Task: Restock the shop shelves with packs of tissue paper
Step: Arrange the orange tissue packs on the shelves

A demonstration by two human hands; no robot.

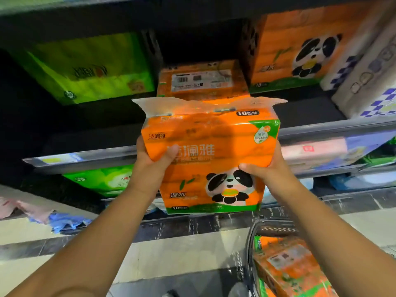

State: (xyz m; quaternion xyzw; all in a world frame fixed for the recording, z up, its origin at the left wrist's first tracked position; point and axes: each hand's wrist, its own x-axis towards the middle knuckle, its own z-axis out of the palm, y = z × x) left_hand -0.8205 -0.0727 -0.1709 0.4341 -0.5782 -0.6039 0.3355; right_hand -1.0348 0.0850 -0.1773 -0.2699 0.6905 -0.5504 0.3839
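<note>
While both bare forearms reach up toward the shelf (321,127), the left hand (153,159) and right hand (265,166) clamp the orange tissue pack (205,155) from either side, thumbs pressed on its front. Its glossy plastic wrap is blocky, with a crinkled top flap and a printed panda, held just before another orange pack (203,82) on the shelf.

Both hands (150,163) (267,168) raised, fingers clamped.

The orange panda tissue pack (211,159) wears glossy plastic film, crinkled along its top flap. Behind it, the shelf edge rail (334,128) looks smooth, shiny metal.
</note>
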